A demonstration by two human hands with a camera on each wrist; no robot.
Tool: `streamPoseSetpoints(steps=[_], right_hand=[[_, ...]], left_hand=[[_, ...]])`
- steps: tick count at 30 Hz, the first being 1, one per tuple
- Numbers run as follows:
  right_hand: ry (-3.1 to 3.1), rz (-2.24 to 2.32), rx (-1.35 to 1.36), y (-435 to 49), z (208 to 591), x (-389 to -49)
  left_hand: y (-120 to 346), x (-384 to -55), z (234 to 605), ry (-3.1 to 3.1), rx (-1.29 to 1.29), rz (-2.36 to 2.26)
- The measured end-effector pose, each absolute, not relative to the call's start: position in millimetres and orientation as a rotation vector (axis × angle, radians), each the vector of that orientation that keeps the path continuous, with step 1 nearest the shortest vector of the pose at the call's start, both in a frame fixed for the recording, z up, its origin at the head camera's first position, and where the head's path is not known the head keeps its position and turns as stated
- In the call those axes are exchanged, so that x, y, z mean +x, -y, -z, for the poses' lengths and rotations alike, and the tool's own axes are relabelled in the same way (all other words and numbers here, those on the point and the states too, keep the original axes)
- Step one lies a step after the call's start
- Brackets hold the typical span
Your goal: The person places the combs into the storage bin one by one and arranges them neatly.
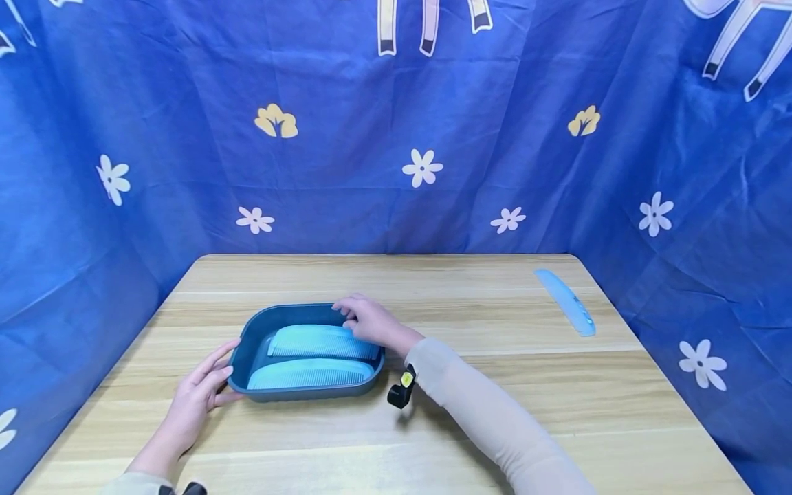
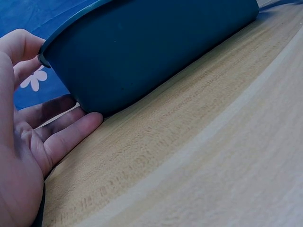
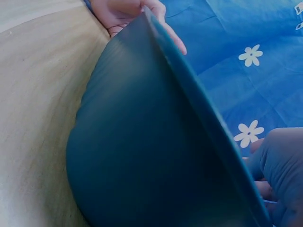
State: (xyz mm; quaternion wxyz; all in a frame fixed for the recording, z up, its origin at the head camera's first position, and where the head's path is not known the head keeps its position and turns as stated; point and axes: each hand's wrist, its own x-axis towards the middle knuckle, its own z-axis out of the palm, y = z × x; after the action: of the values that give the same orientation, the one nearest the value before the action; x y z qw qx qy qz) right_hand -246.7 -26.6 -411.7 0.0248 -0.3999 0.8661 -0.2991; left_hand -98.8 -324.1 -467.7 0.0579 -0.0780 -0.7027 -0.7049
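Note:
A dark teal plastic basin (image 1: 297, 395) sits on the table, holding two light-blue combs side by side. The front comb (image 1: 309, 373) lies lengthwise with its teeth toward the near wall. Behind it, the rear comb (image 1: 309, 339) reaches rightward under my right hand (image 1: 371, 323). That hand's thumb and fingers pinch the rear comb's back edge near its right end; in the right wrist view the basin wall hides much of the grip. My left hand (image 1: 196, 395) grips the basin's left end, some fingers over the rim, others against the lower wall (image 2: 90, 101).
A third blue comb (image 1: 566, 302), translucent, lies at the right rear of the wooden table (image 1: 495, 302). Blue patterned cloth (image 1: 346, 172) hangs behind and along both sides. A black wrist camera (image 1: 401, 394) is strapped to the right wrist, close beside the basin.

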Motion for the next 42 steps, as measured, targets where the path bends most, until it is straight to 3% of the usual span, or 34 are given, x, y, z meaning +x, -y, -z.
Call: streamPoseSetpoints(steps=[42], right_hand=[[-2.615, 1.451, -1.058, -14.7, 402.5, -251.2]], left_hand=[[323.4, -97.9, 468.1, 2.123, -0.282, 2.134]])
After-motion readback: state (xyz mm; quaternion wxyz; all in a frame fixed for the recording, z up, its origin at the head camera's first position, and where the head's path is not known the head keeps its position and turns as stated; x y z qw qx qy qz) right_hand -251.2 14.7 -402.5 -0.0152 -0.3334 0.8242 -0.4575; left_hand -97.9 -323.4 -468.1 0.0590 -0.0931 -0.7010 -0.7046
